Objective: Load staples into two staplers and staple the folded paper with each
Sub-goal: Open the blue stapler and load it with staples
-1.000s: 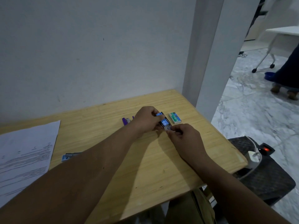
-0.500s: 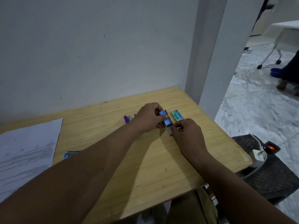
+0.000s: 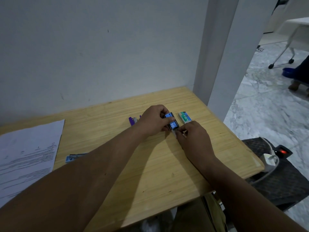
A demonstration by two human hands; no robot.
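On the wooden table [image 3: 150, 164] my left hand [image 3: 153, 120] grips a small blue and black staple box [image 3: 172, 123] marked 10. My right hand [image 3: 192, 136] pinches the box's inner tray, which sticks out at its near end. A green staple box [image 3: 184, 117] lies just right of them. A purple stapler [image 3: 133, 121] lies behind my left hand, partly hidden. A blue stapler [image 3: 75, 157] lies by my left forearm, partly covered. The printed paper [image 3: 26, 156] lies flat at the table's left side.
A white wall runs behind the table and a pillar [image 3: 215, 52] stands at its far right corner. Right of the table, a dark stool [image 3: 284, 178] holds a white charger and a power strip with a red light. A person's foot shows far right.
My right hand has drawn slightly toward me at the box's near end, and more of the inner tray shows. The camera has shifted a little. My left hand keeps its grip.
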